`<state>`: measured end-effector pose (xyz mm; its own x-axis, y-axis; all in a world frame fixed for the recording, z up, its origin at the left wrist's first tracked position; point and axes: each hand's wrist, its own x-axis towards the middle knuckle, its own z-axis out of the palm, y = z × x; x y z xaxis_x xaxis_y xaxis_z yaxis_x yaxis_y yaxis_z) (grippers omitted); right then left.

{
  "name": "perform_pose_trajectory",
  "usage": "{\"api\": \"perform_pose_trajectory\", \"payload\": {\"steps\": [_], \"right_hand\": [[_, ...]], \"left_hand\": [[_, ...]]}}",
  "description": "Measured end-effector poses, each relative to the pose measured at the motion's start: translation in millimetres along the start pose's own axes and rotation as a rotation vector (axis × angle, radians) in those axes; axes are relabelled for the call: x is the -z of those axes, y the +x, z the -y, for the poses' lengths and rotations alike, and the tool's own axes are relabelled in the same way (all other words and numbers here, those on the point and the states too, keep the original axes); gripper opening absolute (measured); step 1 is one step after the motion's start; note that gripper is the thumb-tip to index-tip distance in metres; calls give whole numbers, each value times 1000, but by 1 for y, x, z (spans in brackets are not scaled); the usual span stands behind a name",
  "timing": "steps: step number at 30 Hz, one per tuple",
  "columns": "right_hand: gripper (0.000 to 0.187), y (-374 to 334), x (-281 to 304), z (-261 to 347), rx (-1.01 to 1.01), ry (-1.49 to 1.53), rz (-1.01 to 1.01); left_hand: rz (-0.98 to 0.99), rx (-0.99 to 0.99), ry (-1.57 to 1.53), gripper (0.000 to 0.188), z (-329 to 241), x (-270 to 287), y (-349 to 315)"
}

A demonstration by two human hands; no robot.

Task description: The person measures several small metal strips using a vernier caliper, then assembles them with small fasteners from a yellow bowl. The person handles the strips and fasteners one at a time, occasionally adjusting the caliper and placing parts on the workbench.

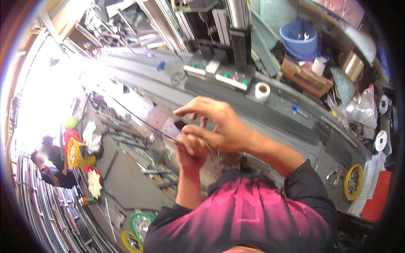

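Observation:
My left hand (pixel 192 147) is closed around one end of a long, thin dark strip (pixel 145 122), which runs away up and to the left. Just above it, my right hand (pixel 221 124) has curved fingers held apart, its thumb close to or touching the left hand. A small black patch (pixel 180 124) shows between the right fingers and the left fist; whether it is a separate piece is unclear. Both hands are over the bench.
A machine's control box (pixel 217 76) with green buttons stands on the bench beyond my hands, beside a white roll (pixel 262 91). A blue bucket (pixel 300 40) sits far right. Yellow baskets (pixel 353 182) hold small parts. Two people (pixel 52 162) are at far left.

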<state>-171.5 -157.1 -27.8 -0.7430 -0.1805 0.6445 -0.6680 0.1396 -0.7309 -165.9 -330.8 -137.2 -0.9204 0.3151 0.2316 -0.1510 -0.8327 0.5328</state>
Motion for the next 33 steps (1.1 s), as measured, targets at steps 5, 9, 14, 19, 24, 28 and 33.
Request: {"api": "perform_pose_trajectory", "payload": {"steps": [5, 9, 14, 19, 24, 28, 33], "right_hand": [[40, 70, -16, 37, 59, 303, 55], [24, 101, -25, 48, 57, 496, -9], [15, 114, -22, 38, 12, 490, -58], [12, 120, -22, 31, -64, 546, -27], [22, 109, -24, 9, 30, 354, 24], [15, 84, -13, -23, 130, 222, -103], [22, 39, -12, -73, 28, 139, -60]], "left_hand": [[391, 185, -130, 55, 11, 14, 10], [230, 236, -116, 56, 14, 25, 11], [73, -99, 763, 49, -42, 11, 45], [77, -647, 712, 40, -93, -18, 105], [-132, -604, 995, 37, -109, -16, 139], [-12, -607, 1114, 36, -39, -22, 166], [258, -261, 1089, 35, 96, -25, 152]]}}
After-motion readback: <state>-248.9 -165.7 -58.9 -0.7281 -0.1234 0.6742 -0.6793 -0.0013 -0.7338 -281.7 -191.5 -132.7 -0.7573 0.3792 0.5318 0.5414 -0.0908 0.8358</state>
